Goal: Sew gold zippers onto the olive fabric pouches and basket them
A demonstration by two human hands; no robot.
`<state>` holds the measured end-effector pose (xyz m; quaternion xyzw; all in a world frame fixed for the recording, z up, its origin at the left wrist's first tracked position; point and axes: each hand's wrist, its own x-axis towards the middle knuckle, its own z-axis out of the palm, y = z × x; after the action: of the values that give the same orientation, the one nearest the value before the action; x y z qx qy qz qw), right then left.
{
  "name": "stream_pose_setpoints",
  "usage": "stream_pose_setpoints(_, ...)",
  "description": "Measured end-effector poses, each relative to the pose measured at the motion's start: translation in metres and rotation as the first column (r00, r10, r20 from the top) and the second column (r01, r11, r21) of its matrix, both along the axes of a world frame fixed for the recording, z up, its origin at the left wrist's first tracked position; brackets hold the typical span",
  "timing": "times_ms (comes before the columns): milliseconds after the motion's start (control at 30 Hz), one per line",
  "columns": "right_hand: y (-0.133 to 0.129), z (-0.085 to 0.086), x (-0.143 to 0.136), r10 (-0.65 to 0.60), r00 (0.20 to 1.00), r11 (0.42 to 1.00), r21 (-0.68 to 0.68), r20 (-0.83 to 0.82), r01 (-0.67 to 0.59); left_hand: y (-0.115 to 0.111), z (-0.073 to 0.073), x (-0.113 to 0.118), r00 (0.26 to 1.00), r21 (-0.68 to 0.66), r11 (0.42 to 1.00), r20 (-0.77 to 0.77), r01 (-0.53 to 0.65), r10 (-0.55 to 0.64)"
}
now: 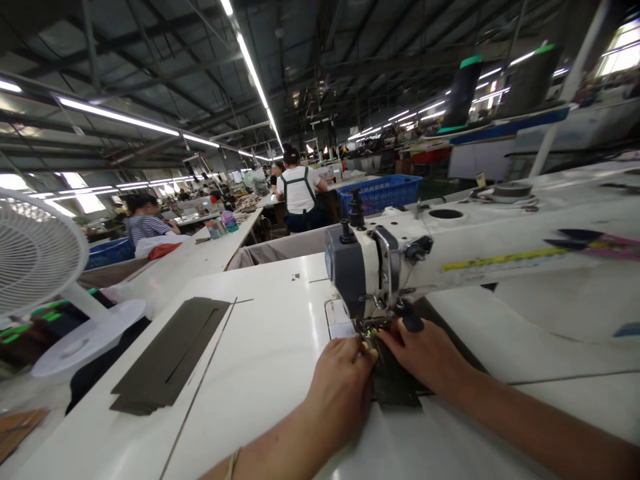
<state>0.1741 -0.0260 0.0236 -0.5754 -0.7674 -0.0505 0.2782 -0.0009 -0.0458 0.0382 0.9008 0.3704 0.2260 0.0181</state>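
A white and grey sewing machine (pixel 360 263) stands on the white table. Dark olive fabric (pixel 397 387) lies under its needle area and runs back to the right behind my right hand. My left hand (pixel 343 383), fingers curled together, grips the fabric's left edge just in front of the presser foot. Beside the needle, my right hand (pixel 430 353) pinches the same fabric with thumb and fingers. The needle tip itself is hard to make out. On the table's left part lies a stack of dark olive fabric pieces (pixel 173 353).
A white fan (pixel 37 253) stands at the left edge. Scissors (pixel 595 243) rest on the machine arm. Behind the table are a blue basket (pixel 380 193), a person in a white shirt (pixel 299 193) and another in stripes (pixel 145 223). Thread cones (pixel 461 93) stand at upper right.
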Motion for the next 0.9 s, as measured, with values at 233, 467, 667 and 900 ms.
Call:
stream_pose_setpoints(233, -0.049, -0.004, 0.018, 0.425, 0.870, 0.838, 0.255, 0.250, -0.483, -0.009, -0.009, -0.003, 0.992, 0.123, 0.989, 0.082, 0.083, -0.094)
stream_pose_setpoints(467, -0.035, -0.001, 0.013, 0.444, 0.855, 0.825, 0.250, 0.269, -0.507, -0.003, -0.001, 0.000, 0.990, 0.188, 0.974, 0.031, 0.127, -0.135)
stream_pose_setpoints(667, -0.025, -0.008, 0.012, 0.468, 0.866, 0.837, 0.225, 0.173, -0.498, 0.007, -0.001, -0.002, 0.991, 0.113, 0.985, -0.013, 0.131, -0.130)
stream_pose_setpoints(900, -0.008, 0.020, 0.008, 0.408, 0.897, 0.906, -0.044, -0.170, -0.420, 0.010, 0.016, 0.001, 0.996, -0.072, 0.996, -0.080, -0.047, 0.041)
